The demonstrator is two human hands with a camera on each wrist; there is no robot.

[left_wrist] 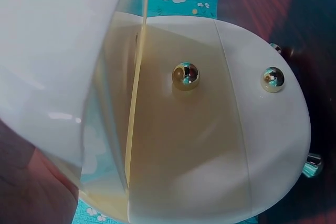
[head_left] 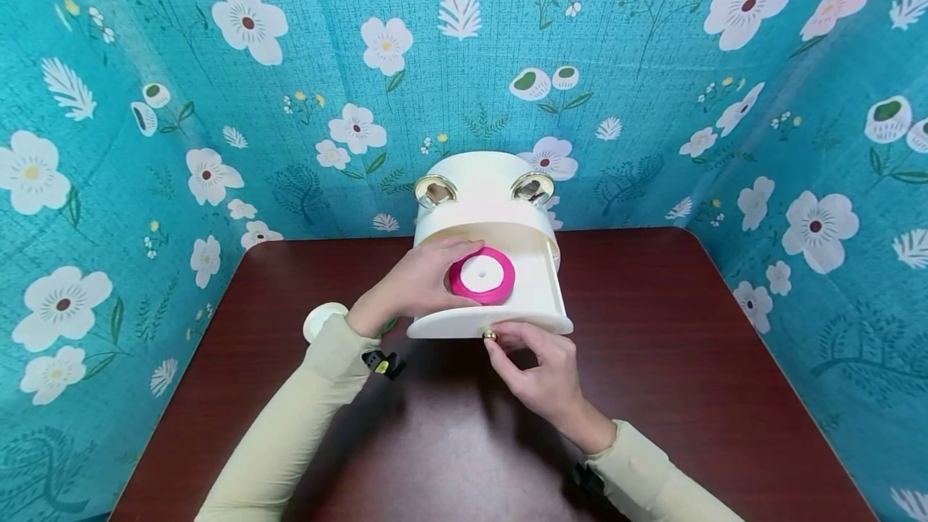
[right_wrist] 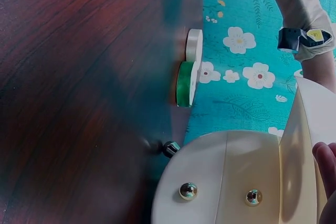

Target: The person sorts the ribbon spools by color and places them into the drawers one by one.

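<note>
A white cabinet (head_left: 482, 184) stands with its top drawer (head_left: 532, 264) pulled out. Inside the drawer lies a roll of bright pink ribbon (head_left: 482, 272) with a white centre. My left hand (head_left: 424, 276) holds the roll by its left side, fingers at the far edge and thumb at the near edge. At the drawer's front, my right hand (head_left: 540, 365) pinches the small gold knob (head_left: 490, 335) between thumb and fingers. Below it, the lower drawer fronts carry gold knobs (left_wrist: 186, 76) in the left wrist view.
To the left of the cabinet, a white roll (right_wrist: 193, 44) and a green ribbon roll (right_wrist: 185, 84) sit side by side on the dark red table (head_left: 689, 361). Two gold rings (head_left: 532, 188) stick out from the cabinet's upper part. A flowered blue cloth (head_left: 464, 87) surrounds the table.
</note>
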